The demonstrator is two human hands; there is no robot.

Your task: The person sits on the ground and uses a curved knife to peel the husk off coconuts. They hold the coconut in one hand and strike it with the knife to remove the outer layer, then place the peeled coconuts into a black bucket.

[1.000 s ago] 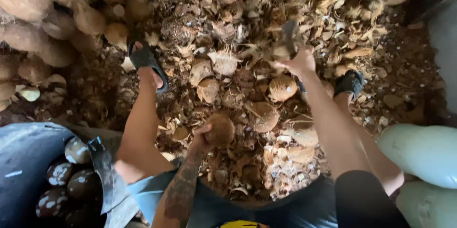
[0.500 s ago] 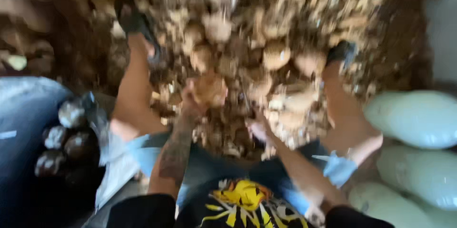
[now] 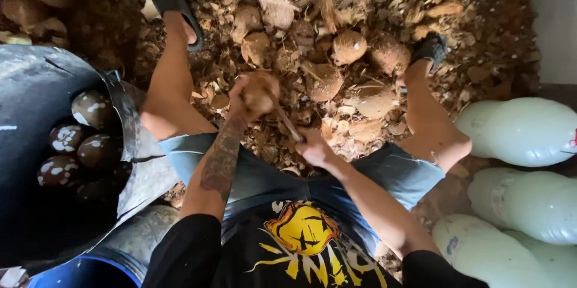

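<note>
left grip (image 3: pixel 247 97) closed, arm extended forward | right grip (image 3: pixel 314 148) fisted, held nearer body

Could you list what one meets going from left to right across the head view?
Dark bin holding peeled coconuts → left hand gripping a coconut → right hand with a blade → husked coconuts on the husk litter → pale plastic jugs.

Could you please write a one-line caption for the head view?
Left hand holds a coconut; right hand works a blade against it.
</note>
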